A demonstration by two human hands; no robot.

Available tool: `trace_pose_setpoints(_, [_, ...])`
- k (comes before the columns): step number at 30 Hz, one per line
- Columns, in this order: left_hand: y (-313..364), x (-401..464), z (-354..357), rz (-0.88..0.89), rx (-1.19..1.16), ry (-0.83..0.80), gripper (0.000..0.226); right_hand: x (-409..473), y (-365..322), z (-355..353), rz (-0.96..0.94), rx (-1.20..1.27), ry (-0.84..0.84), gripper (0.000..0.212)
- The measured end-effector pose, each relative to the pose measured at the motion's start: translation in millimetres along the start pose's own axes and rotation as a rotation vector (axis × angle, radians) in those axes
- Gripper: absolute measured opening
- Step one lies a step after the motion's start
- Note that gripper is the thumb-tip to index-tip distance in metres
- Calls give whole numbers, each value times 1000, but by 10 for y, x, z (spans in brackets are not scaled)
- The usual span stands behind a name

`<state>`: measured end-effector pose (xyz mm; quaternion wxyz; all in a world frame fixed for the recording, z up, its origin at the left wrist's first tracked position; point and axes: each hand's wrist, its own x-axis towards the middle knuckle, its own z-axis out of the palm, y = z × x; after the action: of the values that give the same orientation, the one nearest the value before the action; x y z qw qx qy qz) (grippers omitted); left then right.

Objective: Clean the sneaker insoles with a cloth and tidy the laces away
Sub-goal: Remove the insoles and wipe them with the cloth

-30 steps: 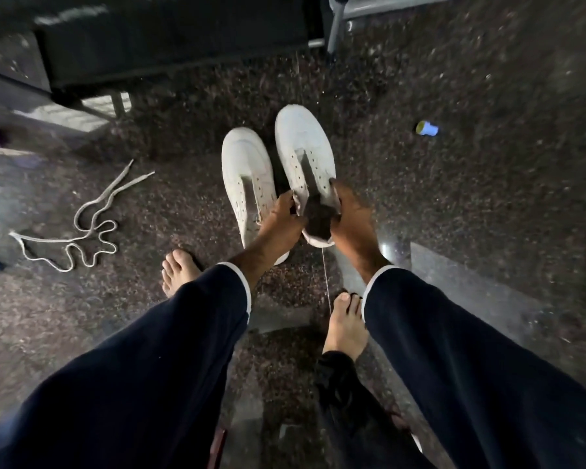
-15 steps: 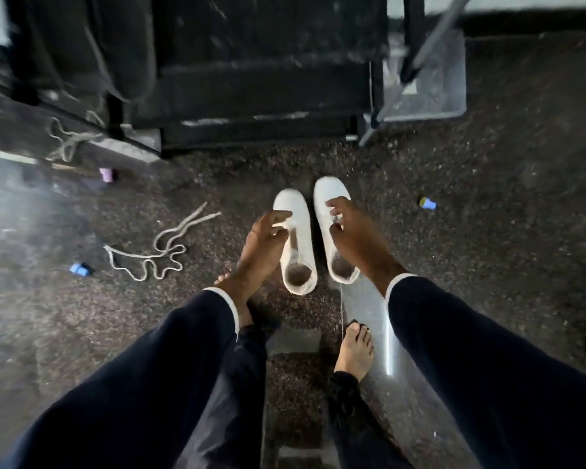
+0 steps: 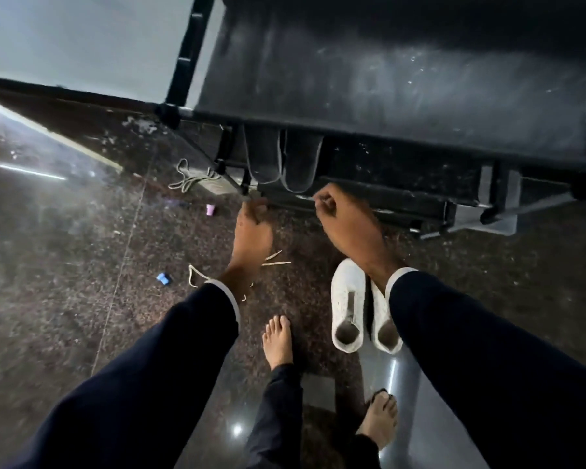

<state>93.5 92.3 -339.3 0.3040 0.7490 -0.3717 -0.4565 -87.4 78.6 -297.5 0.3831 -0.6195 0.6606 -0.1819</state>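
Note:
Two white laceless sneakers (image 3: 347, 306) stand side by side on the dark speckled floor, the right one (image 3: 384, 321) partly under my right sleeve. Two dark grey insoles (image 3: 263, 157) (image 3: 300, 162) lie next to each other on a low shelf of the black rack (image 3: 386, 96). Just below the insoles, by the rack's lower bar, my left hand (image 3: 252, 228) has its fingers curled. My right hand (image 3: 345, 218), a little to the right, is curled too. I see nothing held in either. One pale lace (image 3: 197, 275) lies under my left wrist, another (image 3: 190, 179) by the rack's left leg.
A small blue object (image 3: 163, 278) and a small purple one (image 3: 210, 209) lie on the floor at left. My bare feet (image 3: 278, 340) (image 3: 379, 421) stand near the sneakers. A pale wall (image 3: 65, 38) rises behind the rack at upper left.
Both hands let go of the sneakers and moved up to the rack's lower shelf. The view swung forward, so the sneakers now sit lower right and the insoles have come into sight.

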Motion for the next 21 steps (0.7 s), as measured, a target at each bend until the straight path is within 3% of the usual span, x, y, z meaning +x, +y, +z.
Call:
trace_pose_setpoints(4, [49, 323, -134, -98, -143, -7, 29, 237, -196, 289, -8, 4, -34, 9])
trace_pose_setpoints(11, [111, 756, -71, -274, -190, -114, 23, 499, -322, 679, 153, 88, -40, 12])
trace_pose_setpoints(15, [115, 823, 20, -321, -326, -141, 7, 586, -300, 717, 211, 179, -28, 15])
trace_pose_setpoints(21, [137, 905, 34, -323, -371, -43, 5, 658, -334, 612, 255, 296, -8, 21])
